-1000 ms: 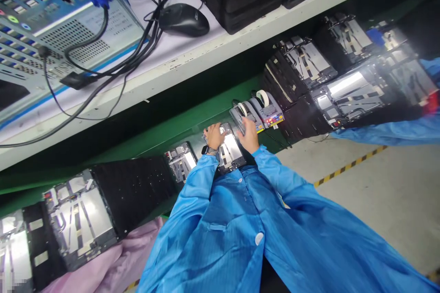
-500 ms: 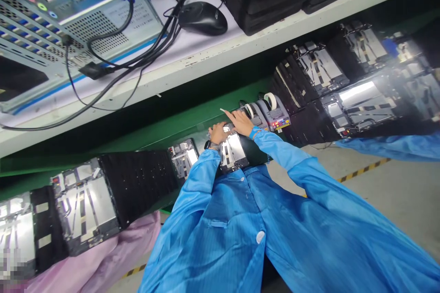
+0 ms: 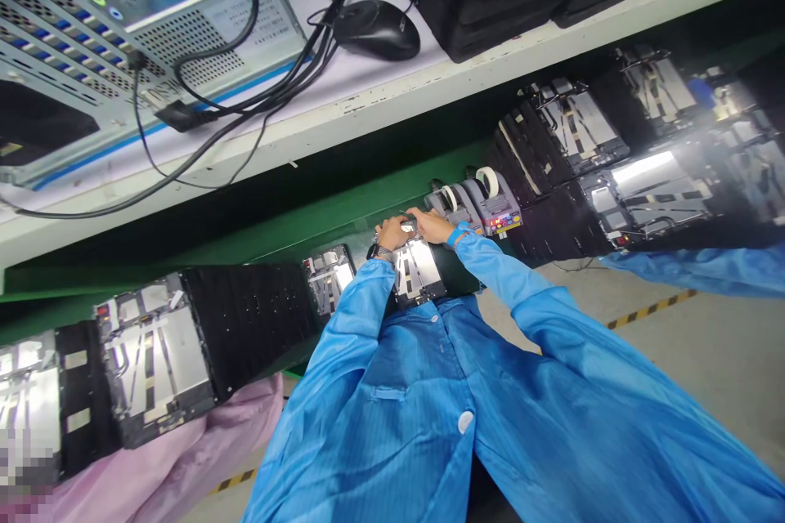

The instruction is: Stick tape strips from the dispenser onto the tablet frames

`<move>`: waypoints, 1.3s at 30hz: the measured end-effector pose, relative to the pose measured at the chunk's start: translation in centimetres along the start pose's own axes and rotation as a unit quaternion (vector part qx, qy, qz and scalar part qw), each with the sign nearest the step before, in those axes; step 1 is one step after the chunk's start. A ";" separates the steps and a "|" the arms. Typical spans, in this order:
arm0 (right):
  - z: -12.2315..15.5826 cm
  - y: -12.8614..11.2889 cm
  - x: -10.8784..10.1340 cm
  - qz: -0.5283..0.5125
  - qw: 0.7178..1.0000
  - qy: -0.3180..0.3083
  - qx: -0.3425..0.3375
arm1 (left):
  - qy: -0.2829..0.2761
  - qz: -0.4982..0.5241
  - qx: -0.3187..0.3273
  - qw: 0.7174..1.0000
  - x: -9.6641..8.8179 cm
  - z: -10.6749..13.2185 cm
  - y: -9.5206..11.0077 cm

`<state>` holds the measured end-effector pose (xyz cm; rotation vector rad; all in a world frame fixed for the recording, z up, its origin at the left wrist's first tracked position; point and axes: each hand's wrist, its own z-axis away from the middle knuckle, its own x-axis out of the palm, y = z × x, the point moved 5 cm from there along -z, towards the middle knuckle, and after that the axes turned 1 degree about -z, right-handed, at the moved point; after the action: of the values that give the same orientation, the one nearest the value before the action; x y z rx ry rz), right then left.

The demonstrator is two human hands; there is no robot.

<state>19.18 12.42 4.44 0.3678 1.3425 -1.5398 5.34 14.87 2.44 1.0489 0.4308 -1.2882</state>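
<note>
my left hand (image 3: 392, 234) and my right hand (image 3: 432, 226) sit close together, fingertips meeting over a small bright piece (image 3: 408, 223) at the far edge of a taped metal panel (image 3: 418, 268). i cannot tell whether my fingers are pinching that piece or only pressed together around it; it is too small and partly hidden. the panel lies just under my palms, with a smaller taped panel (image 3: 328, 278) just to its left and two tape dispensers (image 3: 475, 204) just beyond my right hand, toward the far right.

the likeliest trouble, as i judge it, is the small piece: if my fingertips ease off, it could drop into the panel's taped innards or slip toward the green bench edge (image 3: 294, 241). my wristwatch (image 3: 383, 253) sits close to the panel, so a careless dip of my left wrist could scuff the surface. my blue right cuff (image 3: 457, 235) is almost against the dispensers, and a sudden sideways pull could knock one or catch on its tape. the panels lie close together, so a hard shove to the left could also push the neighbouring panel out of line. beyond them, tangled black cables (image 3: 263, 82) lie on a white shelf (image 3: 374, 102).
</note>
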 end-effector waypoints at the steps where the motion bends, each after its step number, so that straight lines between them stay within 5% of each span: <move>1: -0.1 -0.2 0.0 0.010 1.000 -0.003 0.000 | 0.002 -0.001 0.000 1.000 0.1 0.0 -0.1; 17: -0.7 -1.2 -0.1 0.097 0.995 -0.010 0.003 | 0.009 0.005 0.003 1.000 0.7 -0.6 -0.5; 22: -1.2 -1.1 -1.4 0.143 0.990 0.007 0.018 | 0.000 0.000 -0.005 1.000 0.6 -0.6 -0.5; 29: -0.1 0.3 -4.8 0.033 0.997 0.064 -0.003 | -0.002 0.015 0.007 1.000 0.4 -0.4 -0.4; 35: 0.4 -0.5 -2.5 -0.028 0.996 -0.068 -0.041 | -0.001 0.007 0.003 1.000 0.4 -0.6 -0.6; 39: 0.5 -0.5 -1.4 -0.017 0.998 -0.052 -0.035 | 0.008 0.008 0.015 1.000 0.7 -0.6 -0.8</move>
<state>19.58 12.61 5.96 0.2174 1.3236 -1.5150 4.99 15.04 1.32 1.0863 0.4152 -1.2767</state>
